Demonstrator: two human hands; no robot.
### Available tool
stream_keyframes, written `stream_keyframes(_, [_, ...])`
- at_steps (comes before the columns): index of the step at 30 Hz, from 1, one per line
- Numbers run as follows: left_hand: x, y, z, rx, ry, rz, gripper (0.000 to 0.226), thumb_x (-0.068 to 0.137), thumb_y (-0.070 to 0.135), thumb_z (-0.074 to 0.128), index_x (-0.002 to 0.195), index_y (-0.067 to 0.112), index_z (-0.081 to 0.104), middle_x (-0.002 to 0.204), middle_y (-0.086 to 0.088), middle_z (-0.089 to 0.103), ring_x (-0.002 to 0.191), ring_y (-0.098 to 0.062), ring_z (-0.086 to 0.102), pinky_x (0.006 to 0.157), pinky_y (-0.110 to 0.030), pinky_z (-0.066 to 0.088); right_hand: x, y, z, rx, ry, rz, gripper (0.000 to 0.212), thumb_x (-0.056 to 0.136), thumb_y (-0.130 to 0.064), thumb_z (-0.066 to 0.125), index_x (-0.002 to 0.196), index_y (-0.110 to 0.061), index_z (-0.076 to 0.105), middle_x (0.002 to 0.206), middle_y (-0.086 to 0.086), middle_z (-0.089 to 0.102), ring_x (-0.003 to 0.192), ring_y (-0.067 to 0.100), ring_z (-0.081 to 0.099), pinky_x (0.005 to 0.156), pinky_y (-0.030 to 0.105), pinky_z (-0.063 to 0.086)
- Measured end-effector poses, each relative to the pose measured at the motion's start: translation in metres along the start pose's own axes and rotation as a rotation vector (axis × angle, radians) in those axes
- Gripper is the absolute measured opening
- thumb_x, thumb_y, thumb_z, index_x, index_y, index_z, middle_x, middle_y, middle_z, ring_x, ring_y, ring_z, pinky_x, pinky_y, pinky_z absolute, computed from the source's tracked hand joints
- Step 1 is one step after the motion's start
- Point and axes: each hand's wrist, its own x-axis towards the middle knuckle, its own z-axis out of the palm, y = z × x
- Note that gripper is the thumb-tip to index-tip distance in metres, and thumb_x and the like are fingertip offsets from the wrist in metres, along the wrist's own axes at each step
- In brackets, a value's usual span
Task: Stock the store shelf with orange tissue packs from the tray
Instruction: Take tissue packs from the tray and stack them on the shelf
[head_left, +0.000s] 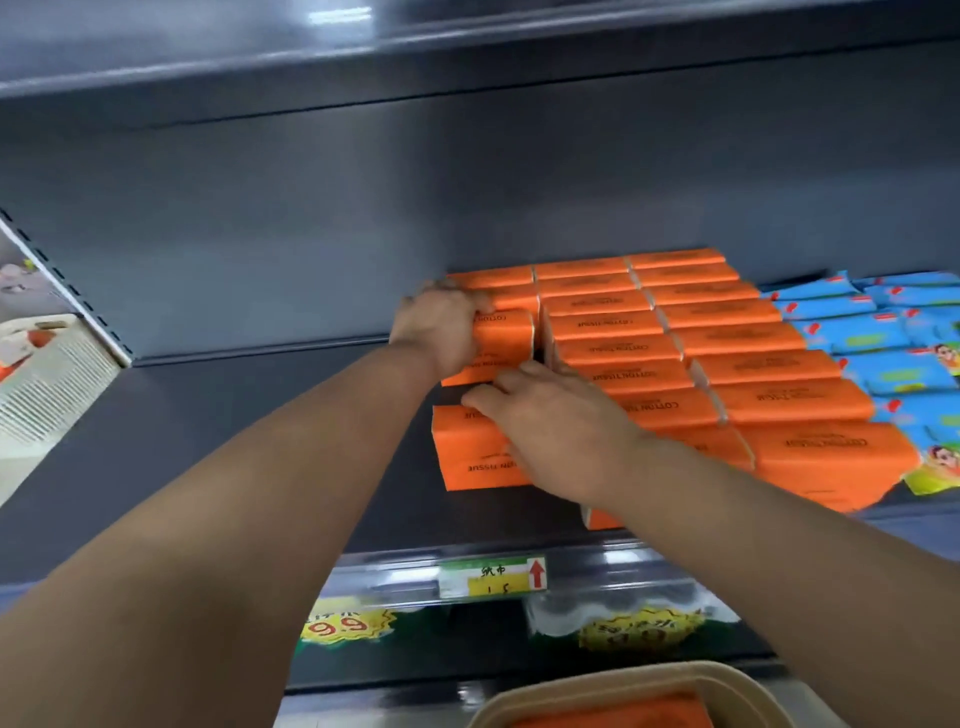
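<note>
Placing is going on now: the left hand (441, 322) is gripping one orange tissue pack (506, 338), with its fingers (479, 305) curling over the far edge of the pack, and it is setting this pack into the left column on the shelf (249, 441). The right hand (550, 421) is resting on the front pack (467, 460) of the same column. Its fingers (485, 402) are lying quite straight and close together, so they are pressing and not clasping, as far as I can judge. Two full columns of orange packs (727, 343) are standing to the right, just beside the blue packs (883, 332). Below, near the person, the tray (649, 675) is holding more orange packs, so I am judging the task as partly done. The next move is probably calling for pushing the held pack tight against its neighbours, releasing it, and then reaching down to the tray for another one, while keeping the column straight.
</note>
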Motion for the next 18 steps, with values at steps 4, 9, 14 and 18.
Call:
stream_keyframes(4, [0.007,0.009,0.002,-0.038,0.025,0.003,0.046,0.086,0.017,0.059,0.13,0.031,0.053,0.138,-0.007,0.042,0.128,-0.025,0.04,0.106,-0.04,0.038,0.002,0.005,0.0,0.013,-0.011,0.004,0.051,0.088,-0.013,0.056,0.136,-0.025,0.041,0.127,0.002,0.052,0.12,0.023,0.044,0.101,0.04,0.038])
stream_keyframes(9, [0.003,0.006,0.001,-0.174,0.042,-0.027,0.052,0.081,0.025,0.07,0.129,0.023,0.05,0.134,-0.005,0.043,0.126,-0.023,0.043,0.104,-0.04,0.041,0.003,0.005,-0.003,0.018,-0.016,0.003,0.049,0.089,-0.012,0.054,0.135,-0.023,0.042,0.125,0.003,0.052,0.12,0.024,0.045,0.101,0.041,0.038])
stream_keyframes(14, [-0.026,-0.026,-0.012,-0.275,0.166,-0.122,0.039,0.091,0.016,0.054,0.129,0.014,0.05,0.131,-0.008,0.047,0.121,-0.027,0.047,0.095,-0.038,0.043,0.031,0.013,-0.002,-0.008,-0.04,0.091,0.047,0.088,-0.01,0.053,0.132,-0.022,0.044,0.127,0.003,0.052,0.123,0.026,0.045,0.104,0.041,0.036])
stream_keyframes(18, [-0.05,-0.052,-0.01,-0.236,0.13,-0.198,0.04,0.092,0.007,0.049,0.132,0.014,0.048,0.133,-0.007,0.043,0.121,-0.026,0.046,0.086,-0.03,0.042,0.055,0.02,0.005,-0.038,-0.056,0.202,0.052,0.085,-0.002,0.049,0.134,-0.018,0.043,0.131,0.006,0.049,0.126,0.027,0.042,0.105,0.042,0.034])
